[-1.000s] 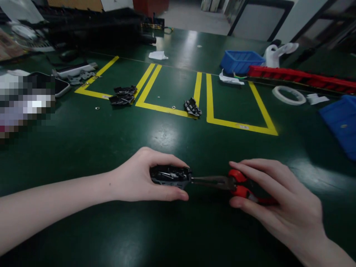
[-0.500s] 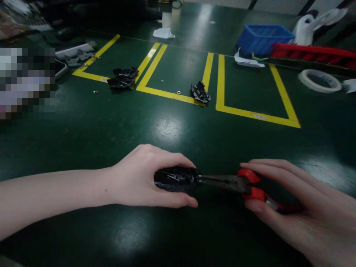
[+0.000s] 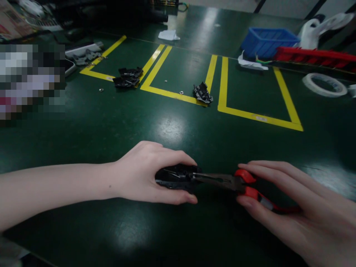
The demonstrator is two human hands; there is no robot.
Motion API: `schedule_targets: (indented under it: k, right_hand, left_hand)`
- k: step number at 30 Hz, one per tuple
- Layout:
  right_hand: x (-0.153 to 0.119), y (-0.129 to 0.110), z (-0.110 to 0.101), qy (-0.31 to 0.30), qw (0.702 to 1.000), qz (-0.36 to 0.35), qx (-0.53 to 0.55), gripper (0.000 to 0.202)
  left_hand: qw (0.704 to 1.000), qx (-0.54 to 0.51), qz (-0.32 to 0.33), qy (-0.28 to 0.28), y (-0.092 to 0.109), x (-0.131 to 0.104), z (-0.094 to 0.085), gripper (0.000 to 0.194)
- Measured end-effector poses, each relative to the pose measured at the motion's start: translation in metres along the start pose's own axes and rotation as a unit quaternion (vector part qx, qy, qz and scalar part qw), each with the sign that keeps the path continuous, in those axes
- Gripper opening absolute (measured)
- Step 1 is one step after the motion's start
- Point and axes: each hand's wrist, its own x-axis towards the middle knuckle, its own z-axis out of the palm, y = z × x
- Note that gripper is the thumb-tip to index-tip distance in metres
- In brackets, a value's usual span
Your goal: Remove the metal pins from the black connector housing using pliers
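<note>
My left hand (image 3: 147,174) is wrapped round a black plastic part (image 3: 175,178), thumb along its near side and fingers along its far side. From the right, my right hand (image 3: 289,200) grips long-nose pliers (image 3: 222,180) with red handles. The plier jaws reach the right end of the black part and overlap its edge; whether they pinch anything there is too small to tell. Two similar black parts (image 3: 127,78) lie by the left yellow tape, and another black part (image 3: 203,92) rests on the middle tape corner.
Yellow tape outlines (image 3: 261,118) mark the green table (image 3: 111,122). Beyond them are a blue bin (image 3: 268,41), a red rack (image 3: 314,55), a tape roll (image 3: 325,84) and white paper (image 3: 169,35). Small metal rings (image 3: 101,90) and grey parts (image 3: 86,56) lie at the left.
The plier jaws have shifted slightly left, onto the end of the black part, and my right hand has moved a little left with them. The view has shifted slightly.
</note>
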Motion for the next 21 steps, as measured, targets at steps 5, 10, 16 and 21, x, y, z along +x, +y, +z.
schedule_targets:
  k: [5,10,16,21]
  right_hand:
    - [-0.001,0.000,-0.002,-0.016,1.000,0.005,-0.013,0.035]
    - [0.001,-0.002,-0.004,-0.014,0.999,-0.011,-0.027,0.033]
    - [0.002,-0.004,-0.004,-0.007,1.000,0.021,-0.012,0.031]
    - [-0.002,0.012,0.007,0.016,0.999,-0.042,0.029,0.030]
  left_hand:
    - [1.000,0.011,0.009,0.005,-0.002,-0.001,0.001,0.042]
    - [0.999,0.039,0.020,0.012,-0.005,-0.001,0.003,0.043]
    - [0.998,0.061,0.029,-0.003,-0.006,0.001,0.001,0.045]
    - [0.998,0.045,0.037,0.012,-0.008,0.002,0.002,0.046]
